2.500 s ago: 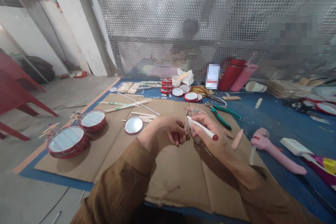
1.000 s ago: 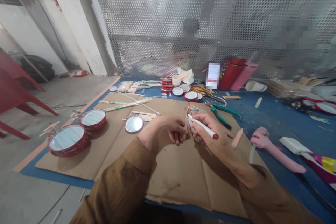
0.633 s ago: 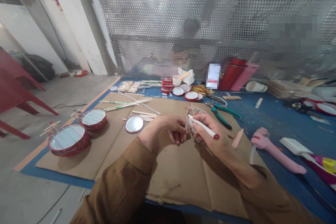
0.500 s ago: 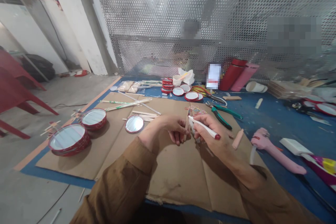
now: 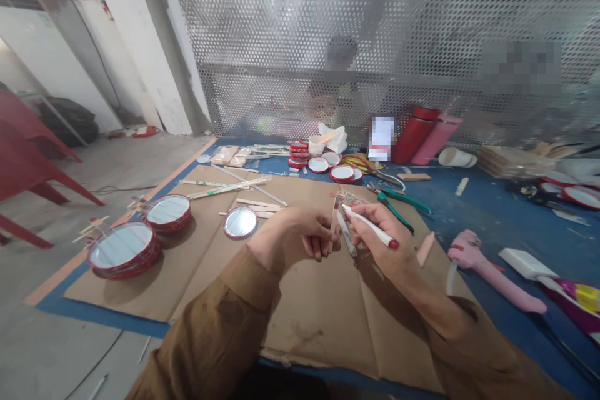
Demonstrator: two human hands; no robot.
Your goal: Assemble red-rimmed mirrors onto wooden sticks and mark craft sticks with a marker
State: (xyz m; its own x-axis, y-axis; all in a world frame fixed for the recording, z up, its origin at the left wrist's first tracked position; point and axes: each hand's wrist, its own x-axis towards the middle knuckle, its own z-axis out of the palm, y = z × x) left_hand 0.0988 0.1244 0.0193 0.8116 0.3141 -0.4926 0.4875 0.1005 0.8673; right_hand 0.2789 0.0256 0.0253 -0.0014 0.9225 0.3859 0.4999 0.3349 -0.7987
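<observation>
My left hand [image 5: 319, 232] pinches a wooden craft stick [image 5: 334, 219] upright, and the stick's upper end is coloured dark. My right hand [image 5: 379, 232] is closed round a white marker [image 5: 372, 227] with a red end. The marker's tip points left, a little to the right of the stick and apart from it. Between the hands, a pale strip-like piece [image 5: 347, 236] shows near the cardboard; I cannot make out what it is. Behind the hands lie coloured rubber bands [image 5: 349, 195]. A round mirror [image 5: 240, 222] lies left of my left hand, near loose craft sticks [image 5: 257, 205].
Red-sided drums [image 5: 122, 249] stand on the cardboard [image 5: 323, 325] at left. Green-handled pliers [image 5: 394, 209], a pink glue gun [image 5: 494, 270] and a wooden piece [image 5: 425, 249] lie at right. Bottles [image 5: 415, 134] and a phone [image 5: 381, 137] stand before the perforated metal screen [image 5: 262, 31].
My right hand has drawn the marker slightly right and down, so its tip is off the stick. My left hand keeps the stick in nearly the same place.
</observation>
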